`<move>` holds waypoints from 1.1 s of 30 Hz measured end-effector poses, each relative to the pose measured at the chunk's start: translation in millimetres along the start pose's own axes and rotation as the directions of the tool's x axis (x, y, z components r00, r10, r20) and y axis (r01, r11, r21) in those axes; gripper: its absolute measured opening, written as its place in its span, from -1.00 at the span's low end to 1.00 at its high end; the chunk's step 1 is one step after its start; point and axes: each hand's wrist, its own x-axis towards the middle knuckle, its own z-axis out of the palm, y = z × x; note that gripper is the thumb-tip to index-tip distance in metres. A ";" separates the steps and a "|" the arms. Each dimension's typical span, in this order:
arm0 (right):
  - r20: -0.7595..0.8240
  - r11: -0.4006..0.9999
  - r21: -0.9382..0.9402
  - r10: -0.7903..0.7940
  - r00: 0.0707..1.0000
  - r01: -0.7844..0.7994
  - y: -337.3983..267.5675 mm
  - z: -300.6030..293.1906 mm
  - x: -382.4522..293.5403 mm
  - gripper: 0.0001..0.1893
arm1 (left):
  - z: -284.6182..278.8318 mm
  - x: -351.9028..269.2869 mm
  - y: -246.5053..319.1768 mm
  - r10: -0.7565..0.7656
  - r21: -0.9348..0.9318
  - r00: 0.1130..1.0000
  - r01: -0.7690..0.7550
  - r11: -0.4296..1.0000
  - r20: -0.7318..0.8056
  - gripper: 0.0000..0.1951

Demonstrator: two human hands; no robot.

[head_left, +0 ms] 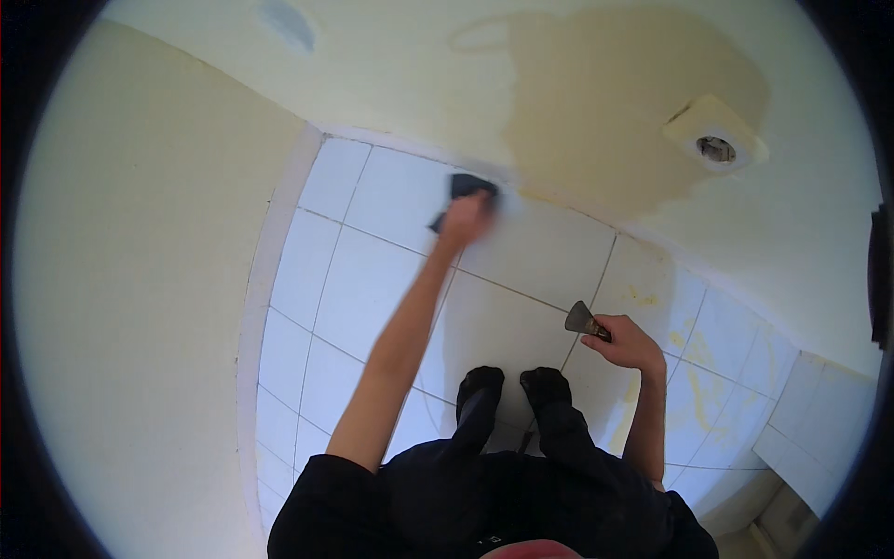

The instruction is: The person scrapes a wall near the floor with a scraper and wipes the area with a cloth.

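Observation:
My left hand (469,218), blurred, is stretched forward and grips a dark cloth (469,184). The cloth is at the back edge of the white tiled floor (391,279), close to the foot of the wall (419,77); whether it touches the wall I cannot tell. Closer to my body on the right, my right hand (627,341) is closed around the handle of a putty knife (580,318). Its flared metal blade points left, above the tiles. The fingers of my left hand are partly hidden by blur.
My feet in black socks (545,384) stand on the tiles. Yellow smears (698,398) mark the floor at right. A round wall opening (716,149) shows inside a pale square patch. Another wall (140,293) rises at left, and a tiled ledge (810,419) lies at far right.

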 end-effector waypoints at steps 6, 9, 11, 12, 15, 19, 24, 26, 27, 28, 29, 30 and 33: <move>-0.004 0.999 0.024 -0.030 1.000 0.030 0.7 -1.1 -4.9 -0.71 | 85.8 -52.8 183.0 0.326 -0.569 0.824 -0.006 0.822 0.463 -0.49; -0.005 0.982 0.156 -0.110 0.994 0.109 -18.8 -8.2 -15.5 -0.74 | 116.3 -94.3 200.1 0.421 -0.673 0.735 0.065 0.737 0.532 -0.49; -0.018 0.958 0.250 -0.138 0.990 0.138 -10.6 -12.4 -24.8 -0.75 | 83.2 -94.6 196.3 0.484 -0.715 0.570 0.295 0.634 0.664 -0.49; 0.033 0.954 0.269 -0.148 0.988 0.134 -4.6 -17.4 -29.1 -0.76 | 50.9 -88.9 188.1 0.552 -0.671 0.388 0.512 0.537 0.738 -0.49; 0.098 0.945 0.293 -0.180 0.979 0.145 -4.5 -19.6 -33.7 -0.76 | -14.1 -73.0 105.8 0.451 -0.582 0.535 0.096 0.808 0.714 -0.53; 0.049 0.959 0.244 -0.164 0.985 0.147 14.4 -23.6 -35.2 -0.74 | -103.5 -39.1 45.5 -0.205 -0.373 0.924 0.323 0.870 0.322 -0.62; 0.054 0.942 0.265 -0.230 0.972 0.208 13.2 -14.8 -14.5 -0.73 | -70.7 -5.7 -18.1 -0.112 0.195 0.992 0.120 0.973 -0.050 -0.62; 0.043 0.929 0.280 -0.263 0.964 0.241 11.6 -11.1 -8.5 -0.72 | -1.1 0.9 -22.2 0.183 0.281 0.942 -0.102 0.954 -0.280 -0.64; 0.045 0.937 0.272 -0.238 0.970 0.218 16.6 -10.7 -10.8 -0.71 | 22.4 1.1 6.6 0.191 0.210 0.933 -0.129 0.969 -0.306 -0.63; 0.049 0.944 0.262 -0.220 0.974 0.200 19.6 -11.5 -13.4 -0.70 | 35.8 3.3 33.8 0.223 0.127 0.941 -0.196 0.972 -0.256 -0.61; 0.047 0.945 0.257 -0.221 0.974 0.202 18.7 -12.0 -13.2 -0.70 | 51.0 3.1 48.6 0.283 0.102 0.930 -0.266 0.959 -0.234 -0.60; 0.076 0.956 0.227 -0.208 0.975 0.186 21.3 -9.6 -12.4 -0.69 | 62.2 0.5 74.8 0.267 0.117 0.956 -0.253 0.960 -0.123 -0.62; 0.109 0.969 0.188 -0.182 0.977 0.159 20.4 -8.6 -12.5 -0.68 | 92.3 -2.1 137.4 0.340 0.075 0.940 -0.341 0.937 0.019 -0.65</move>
